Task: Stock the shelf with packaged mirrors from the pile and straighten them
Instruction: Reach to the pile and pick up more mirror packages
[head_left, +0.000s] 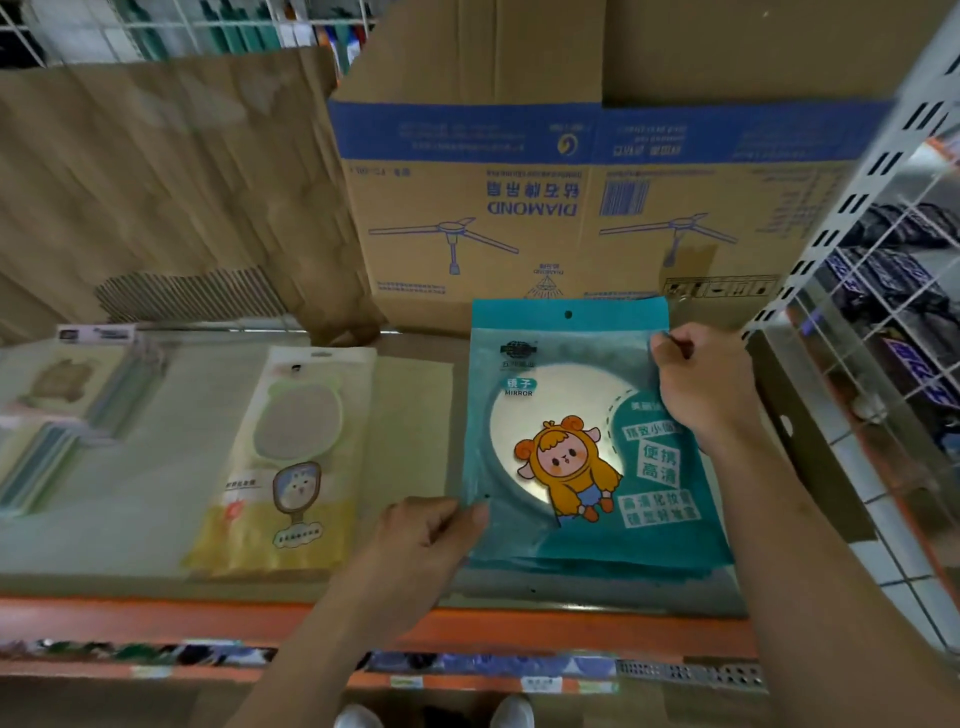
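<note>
I'd say I'm somewhere in the middle of this. The teal pack (571, 415) lies flat on top of a teal stack (597, 571) at the right end of the shelf (156, 613), just in front of the box (571, 182). My left hand (415, 540) pinches its lower-left edge, thumb on top and the other fingers curled. My right hand (701, 384) pinches the upper-right edge, fingers curled too.

The pack sits a bit skewed against the ones beneath, whose edges poke out at the bottom, so squaring this stack looks like the job right now. The yellow pack (291, 467) in the middle lies slightly crooked. The stacks (62, 415) at far left are too blurry to judge. There's no supply pile in shot, so I've no idea how many are left.
</note>
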